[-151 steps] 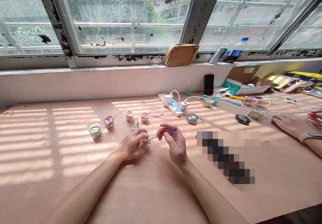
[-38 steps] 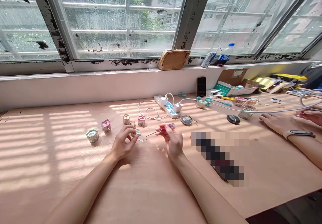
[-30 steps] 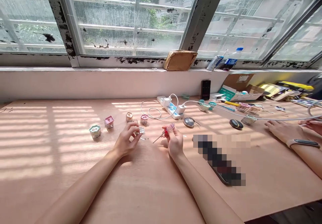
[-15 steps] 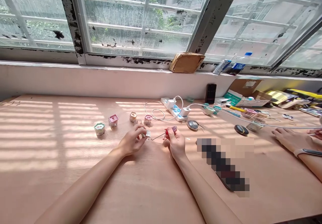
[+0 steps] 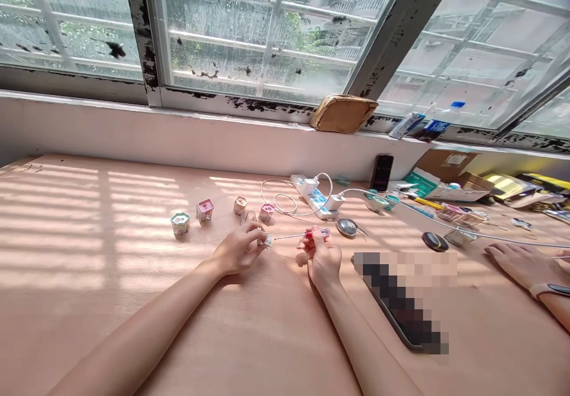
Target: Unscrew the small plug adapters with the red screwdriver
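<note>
Forearms [image 5: 146, 325] angle in from the near edge of the tabletop [image 5: 66, 325], wrists low and close to the wood. The left hand [image 5: 238, 250] lies on its side, its fingers [image 5: 249, 235] curled and pinching a small block [image 5: 267, 240] at their tips. The right hand [image 5: 321, 256] stands more upright, its fingers [image 5: 318, 244] closed around the red and purple handle of a small screwdriver [image 5: 317, 235]. The thin shaft points left, its tip just beside the block and apart from it. Both hands sit well back from the near edge, with sunlit wood on that side. A row of small cube-shaped cases [image 5: 205, 209] stands just past the left hand, and a power strip [image 5: 312, 193] lies farther off. Another person's hand [image 5: 521, 264] rests at far right.
</note>
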Action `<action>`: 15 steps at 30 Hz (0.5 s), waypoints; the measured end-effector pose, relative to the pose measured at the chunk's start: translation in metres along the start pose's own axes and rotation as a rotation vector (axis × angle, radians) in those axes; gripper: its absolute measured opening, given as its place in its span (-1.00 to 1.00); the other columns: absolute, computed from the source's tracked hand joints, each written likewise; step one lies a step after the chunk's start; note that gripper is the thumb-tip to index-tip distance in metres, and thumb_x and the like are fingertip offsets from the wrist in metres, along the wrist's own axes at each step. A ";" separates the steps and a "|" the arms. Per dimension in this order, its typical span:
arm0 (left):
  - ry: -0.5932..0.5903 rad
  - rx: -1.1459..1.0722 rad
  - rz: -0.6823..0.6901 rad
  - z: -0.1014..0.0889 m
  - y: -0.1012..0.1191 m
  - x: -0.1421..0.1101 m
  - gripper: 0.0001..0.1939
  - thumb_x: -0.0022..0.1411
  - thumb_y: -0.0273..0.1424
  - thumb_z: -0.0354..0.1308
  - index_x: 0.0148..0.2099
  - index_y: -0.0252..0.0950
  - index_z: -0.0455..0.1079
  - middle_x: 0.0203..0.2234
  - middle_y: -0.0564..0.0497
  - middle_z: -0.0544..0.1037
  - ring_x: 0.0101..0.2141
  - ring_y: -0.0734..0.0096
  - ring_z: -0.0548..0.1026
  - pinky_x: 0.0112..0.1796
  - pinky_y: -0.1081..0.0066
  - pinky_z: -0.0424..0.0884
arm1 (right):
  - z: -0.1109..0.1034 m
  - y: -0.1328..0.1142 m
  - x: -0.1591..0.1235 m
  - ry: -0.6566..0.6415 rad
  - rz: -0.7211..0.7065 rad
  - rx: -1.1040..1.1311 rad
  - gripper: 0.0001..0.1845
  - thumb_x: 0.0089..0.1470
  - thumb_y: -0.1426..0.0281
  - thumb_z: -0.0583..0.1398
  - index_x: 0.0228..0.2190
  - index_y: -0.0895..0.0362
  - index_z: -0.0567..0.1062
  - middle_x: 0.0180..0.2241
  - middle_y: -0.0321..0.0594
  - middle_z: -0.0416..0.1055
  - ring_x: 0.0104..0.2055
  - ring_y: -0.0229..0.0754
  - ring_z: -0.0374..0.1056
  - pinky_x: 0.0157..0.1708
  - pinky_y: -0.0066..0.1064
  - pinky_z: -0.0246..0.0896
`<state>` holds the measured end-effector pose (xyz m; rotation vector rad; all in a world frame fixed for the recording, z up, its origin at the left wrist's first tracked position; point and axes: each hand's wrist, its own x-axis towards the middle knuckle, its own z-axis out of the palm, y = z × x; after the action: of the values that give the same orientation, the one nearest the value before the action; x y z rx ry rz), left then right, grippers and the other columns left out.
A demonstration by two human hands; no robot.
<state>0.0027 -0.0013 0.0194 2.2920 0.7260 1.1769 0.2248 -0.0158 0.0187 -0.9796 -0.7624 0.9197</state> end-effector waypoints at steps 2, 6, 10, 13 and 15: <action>0.005 -0.013 -0.008 0.000 -0.001 0.000 -0.93 0.32 -0.48 0.10 -0.16 -0.25 0.39 -0.13 -0.10 0.45 -0.14 0.29 0.48 -0.14 0.36 0.47 | 0.001 -0.004 0.000 -0.003 0.008 0.044 -0.50 -0.15 0.06 0.48 -0.49 0.16 0.43 -0.61 -0.38 0.34 -0.60 -0.35 0.29 -0.59 -0.55 0.31; 0.004 -0.048 -0.039 0.001 -0.003 0.000 -0.95 0.33 -0.46 0.10 -0.17 -0.26 0.38 -0.14 -0.10 0.45 -0.21 0.34 0.47 -0.22 0.40 0.49 | 0.003 -0.009 -0.002 -0.008 0.049 0.067 -0.49 -0.18 0.05 0.49 -0.50 0.14 0.42 -0.60 -0.35 0.37 -0.60 -0.31 0.33 -0.58 -0.49 0.35; 0.020 -0.068 -0.042 0.001 -0.003 0.001 -0.91 0.32 -0.52 0.08 -0.18 -0.26 0.38 -0.13 -0.11 0.46 -0.17 0.32 0.48 -0.25 0.41 0.50 | 0.005 -0.006 -0.006 -0.044 0.088 0.076 -0.52 -0.15 0.07 0.48 -0.47 0.13 0.43 -0.58 -0.32 0.41 -0.59 -0.27 0.36 -0.58 -0.46 0.39; 0.024 -0.067 -0.035 0.001 -0.002 0.001 -0.90 0.32 -0.53 0.08 -0.18 -0.26 0.38 -0.13 -0.12 0.46 -0.15 0.30 0.48 -0.25 0.42 0.50 | 0.008 -0.003 -0.009 -0.072 0.133 0.082 -0.52 -0.16 0.08 0.49 -0.48 0.13 0.43 -0.57 -0.29 0.43 -0.59 -0.27 0.37 -0.58 -0.45 0.39; 0.021 -0.068 -0.034 0.001 -0.002 0.002 -0.92 0.32 -0.52 0.08 -0.18 -0.27 0.38 -0.13 -0.13 0.46 -0.16 0.31 0.47 -0.25 0.42 0.50 | 0.009 -0.001 -0.010 -0.079 0.157 0.093 -0.51 -0.20 0.08 0.50 -0.49 0.14 0.43 -0.57 -0.29 0.44 -0.60 -0.28 0.36 -0.59 -0.47 0.38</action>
<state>0.0036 0.0010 0.0193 2.2061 0.7186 1.1938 0.2130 -0.0220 0.0222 -0.9354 -0.7091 1.1263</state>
